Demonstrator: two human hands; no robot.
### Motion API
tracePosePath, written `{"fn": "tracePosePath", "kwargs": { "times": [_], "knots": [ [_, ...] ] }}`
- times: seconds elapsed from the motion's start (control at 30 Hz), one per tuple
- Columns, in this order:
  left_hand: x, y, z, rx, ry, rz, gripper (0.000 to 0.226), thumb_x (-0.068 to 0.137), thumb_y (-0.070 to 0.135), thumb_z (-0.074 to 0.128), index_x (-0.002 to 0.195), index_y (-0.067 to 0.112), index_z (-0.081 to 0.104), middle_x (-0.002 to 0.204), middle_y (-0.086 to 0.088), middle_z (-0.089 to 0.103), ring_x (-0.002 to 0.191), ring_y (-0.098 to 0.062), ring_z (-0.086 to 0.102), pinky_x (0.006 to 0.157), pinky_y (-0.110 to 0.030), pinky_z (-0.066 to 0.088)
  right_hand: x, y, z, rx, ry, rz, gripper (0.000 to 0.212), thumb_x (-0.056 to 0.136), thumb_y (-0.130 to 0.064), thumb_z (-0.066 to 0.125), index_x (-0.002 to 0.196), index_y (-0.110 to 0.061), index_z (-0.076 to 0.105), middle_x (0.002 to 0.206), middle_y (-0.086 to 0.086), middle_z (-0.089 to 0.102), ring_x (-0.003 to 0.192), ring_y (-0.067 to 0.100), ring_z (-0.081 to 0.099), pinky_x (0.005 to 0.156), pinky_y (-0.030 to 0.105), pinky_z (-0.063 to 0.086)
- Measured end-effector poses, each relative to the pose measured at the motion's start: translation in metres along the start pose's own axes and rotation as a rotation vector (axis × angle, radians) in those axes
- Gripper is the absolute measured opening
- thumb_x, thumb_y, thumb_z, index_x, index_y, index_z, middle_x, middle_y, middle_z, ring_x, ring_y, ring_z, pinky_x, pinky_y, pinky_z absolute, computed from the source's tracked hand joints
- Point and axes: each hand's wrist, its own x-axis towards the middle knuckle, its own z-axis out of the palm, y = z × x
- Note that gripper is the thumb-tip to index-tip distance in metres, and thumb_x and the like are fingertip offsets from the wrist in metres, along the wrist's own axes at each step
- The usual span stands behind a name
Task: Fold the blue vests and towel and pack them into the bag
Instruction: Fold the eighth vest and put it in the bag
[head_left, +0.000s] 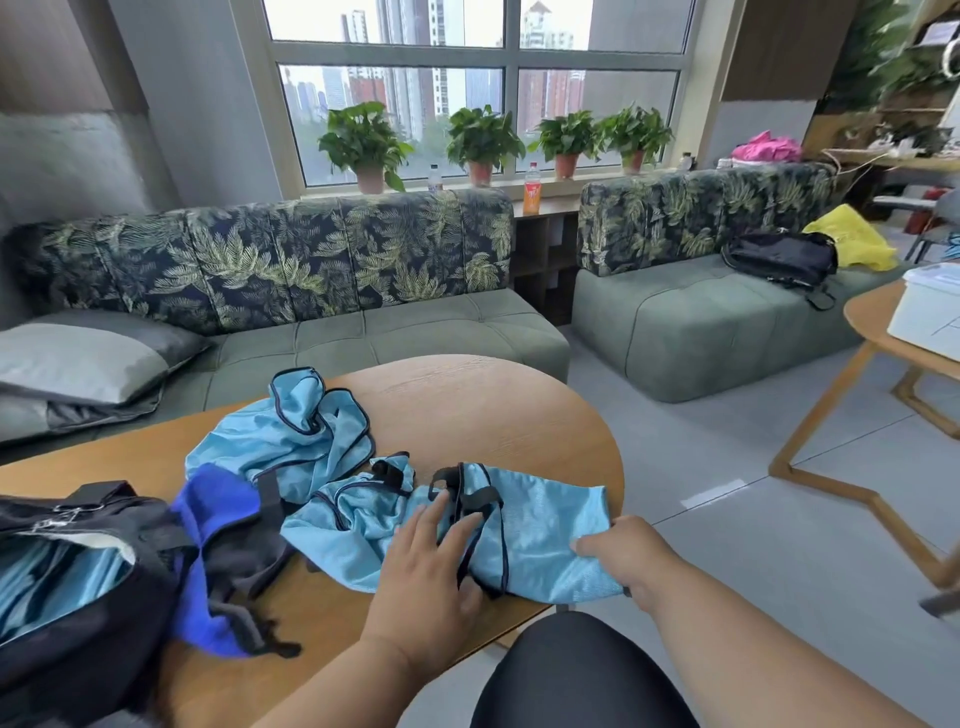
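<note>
Head view shows a light blue vest (540, 525) spread at lower centre of the frame, on the near edge of a round wooden table (467, 400). The left hand (426, 571) lies on it with fingers straight and spread, pressing the cloth flat beside its black straps. The right hand (623, 551) pinches the vest's right edge, fingers curled over the fabric where it overhangs the table rim.

The vest looks thin, light and slippery, with dark piping along its edges; it should crease easily but slide out of a fold unless held down. Best hold is probably at the piped hems or corners, keeping the loose straps tucked inside.

A second blue vest (291, 431) lies crumpled just behind, toward the upper left. A darker blue towel (218, 504) sits left of the vests, touching the open black bag (78, 587) at the lower left, where light blue fabric already shows inside.

Behind the table stands a green sofa (395, 332).
</note>
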Motion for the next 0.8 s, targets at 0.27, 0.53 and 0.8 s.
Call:
{"fn": "tracePosePath", "kwargs": {
  "times": [0.27,0.53,0.8],
  "knots": [
    [0.007,0.006,0.017,0.239,0.091,0.245,0.023,0.084,0.056,0.063,0.091,0.034,0.060,0.148,-0.005,0.057,0.141,-0.040,0.048,0.117,-0.053,0.027,-0.028,-0.025,-0.008,0.503,-0.184,0.047,0.023,0.097,0.002,0.065,0.116,-0.010,0.067,0.101,0.012,0.079,0.087,0.026,0.076,0.060,0.031,0.058],
    [0.007,0.009,0.002,0.116,0.185,0.089,0.028,0.062,0.043,0.059,0.084,0.024,0.057,0.115,-0.002,0.064,0.109,-0.031,0.058,0.093,-0.045,0.056,-0.063,-0.088,-0.030,0.696,-0.292,-0.097,0.033,0.097,0.002,0.065,0.130,0.005,0.060,0.121,0.027,0.072,0.113,0.039,0.071,0.089,0.044,0.061],
    [0.006,0.044,-0.017,-0.124,0.337,0.130,0.057,0.075,0.056,0.065,0.122,0.027,0.052,0.114,0.014,0.053,0.111,-0.015,0.045,0.105,-0.028,0.033,-0.083,-0.132,-0.037,0.623,-0.347,-0.225,0.023,0.097,0.001,0.067,0.118,-0.004,0.061,0.097,0.018,0.068,0.085,0.029,0.070,0.072,0.040,0.061]
  ]
}}
